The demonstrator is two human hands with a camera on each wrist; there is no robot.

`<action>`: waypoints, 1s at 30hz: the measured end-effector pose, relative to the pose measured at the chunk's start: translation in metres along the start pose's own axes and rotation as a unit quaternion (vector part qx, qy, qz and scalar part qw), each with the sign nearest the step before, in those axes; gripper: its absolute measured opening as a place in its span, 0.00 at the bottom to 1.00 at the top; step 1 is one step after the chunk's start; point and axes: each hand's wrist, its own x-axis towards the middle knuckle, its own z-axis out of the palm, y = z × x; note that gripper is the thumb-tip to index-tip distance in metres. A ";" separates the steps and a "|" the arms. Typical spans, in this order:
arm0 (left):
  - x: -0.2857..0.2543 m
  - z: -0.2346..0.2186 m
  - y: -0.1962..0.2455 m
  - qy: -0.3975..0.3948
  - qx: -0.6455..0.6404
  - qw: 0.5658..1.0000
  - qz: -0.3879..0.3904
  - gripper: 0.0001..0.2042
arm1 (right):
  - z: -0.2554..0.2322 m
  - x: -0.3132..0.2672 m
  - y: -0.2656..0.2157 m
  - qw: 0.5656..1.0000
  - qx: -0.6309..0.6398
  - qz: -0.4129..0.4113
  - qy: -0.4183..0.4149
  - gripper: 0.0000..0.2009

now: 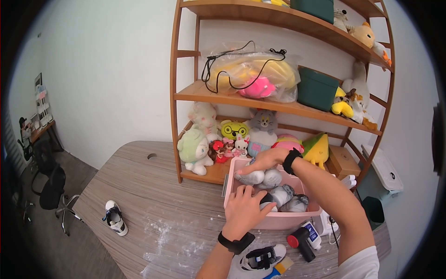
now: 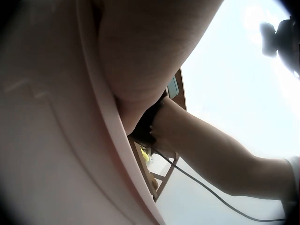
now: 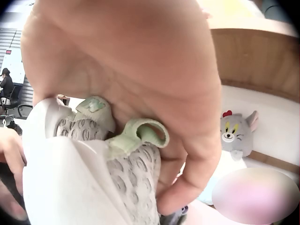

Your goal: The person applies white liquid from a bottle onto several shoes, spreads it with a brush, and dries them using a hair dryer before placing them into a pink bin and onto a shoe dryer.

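A pink plastic bin (image 1: 274, 223) stands on the table with several grey and white shoes (image 1: 281, 194) packed inside. At its far left corner my right hand (image 1: 268, 160) grips a white shoe (image 1: 251, 178). In the right wrist view this white shoe (image 3: 75, 180) shows a dimpled mesh lining and a pale green heel loop (image 3: 152, 131), with fingers curled around its side. My left hand (image 1: 245, 209) lies across the bin's near left side, fingers spread and fairly straight, beside a shoe with a black part (image 1: 266, 199). The bin's wall (image 2: 51, 140) fills much of the left wrist view.
A black and white shoe (image 1: 114, 218) sits at the table's left, another (image 1: 260, 258) near the front beside a brush (image 1: 282, 266). A black and red device (image 1: 302, 242) and a white bottle (image 1: 312, 235) lie before the bin. Behind rises a wooden shelf (image 1: 274, 102) with plush toys.
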 end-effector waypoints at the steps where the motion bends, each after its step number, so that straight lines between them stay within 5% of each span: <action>1: 0.000 -0.001 0.000 -0.002 0.000 1.000 0.003 0.21 | 0.004 0.004 -0.001 0.999 0.007 0.006 -0.042 0.65; 5: 0.000 -0.001 0.000 0.003 -0.005 1.000 0.008 0.21 | 0.028 0.024 0.013 0.996 0.069 -0.007 0.049 0.60; 6: 0.000 0.000 -0.001 0.003 -0.008 1.000 0.008 0.21 | 0.037 0.026 0.016 0.991 0.060 -0.033 0.114 0.50; 10: -0.001 0.003 -0.001 0.019 -0.001 1.000 0.016 0.20 | 0.060 0.020 0.008 0.977 0.038 -0.033 0.207 0.39; 17: 0.000 -0.002 0.001 0.035 -0.006 0.999 0.015 0.20 | 0.062 0.034 0.022 0.965 0.066 -0.099 0.232 0.37; 19: 0.002 -0.006 0.003 0.032 -0.004 0.999 0.012 0.20 | 0.052 0.035 0.029 0.952 0.101 -0.191 0.215 0.34; 26: 0.004 -0.006 0.005 0.010 -0.017 1.000 -0.005 0.20 | 0.075 0.068 0.046 0.929 0.301 -0.111 0.182 0.26; 29: 0.002 -0.003 0.003 0.007 -0.003 1.000 -0.007 0.22 | 0.093 0.088 0.037 0.948 0.162 -0.144 0.235 0.20; 30: 0.002 -0.003 0.003 0.005 -0.003 1.000 -0.007 0.22 | 0.102 0.101 0.031 0.949 -0.032 -0.210 0.233 0.17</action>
